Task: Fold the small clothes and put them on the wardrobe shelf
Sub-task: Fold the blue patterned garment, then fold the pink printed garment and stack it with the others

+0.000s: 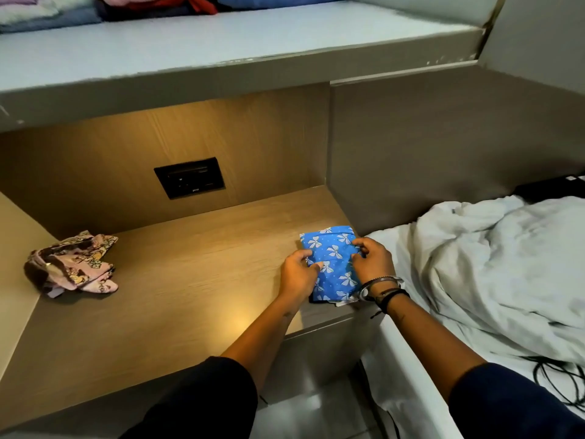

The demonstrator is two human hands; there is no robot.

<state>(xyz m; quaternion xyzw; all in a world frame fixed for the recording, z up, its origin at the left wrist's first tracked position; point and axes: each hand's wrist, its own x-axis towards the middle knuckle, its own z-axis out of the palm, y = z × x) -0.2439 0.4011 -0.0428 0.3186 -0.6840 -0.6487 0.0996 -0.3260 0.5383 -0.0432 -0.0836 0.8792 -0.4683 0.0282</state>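
Pinching a folded blue cloth point(337, 251) from both sides, the left hand point(299, 275) grips its 9 o'clock edge and the right hand point(375, 261) its 3 o'clock edge, fingers curled. It lies on the counter point(190, 264), at the 3 o'clock end, beside the bed point(490, 248). A crumpled pink cloth point(71, 264) sits at 9 o'clock. Folded clothes point(47, 17) rest on the shelf point(221, 49) at 12 o'clock.

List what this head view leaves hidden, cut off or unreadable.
Head view throughout.
Blue cloth: sides covered by left hand and right hand.
Shelf clothes: cut by top edge.
Socket panel markings: too small.
Black object beyond the bedding: cut by right edge.
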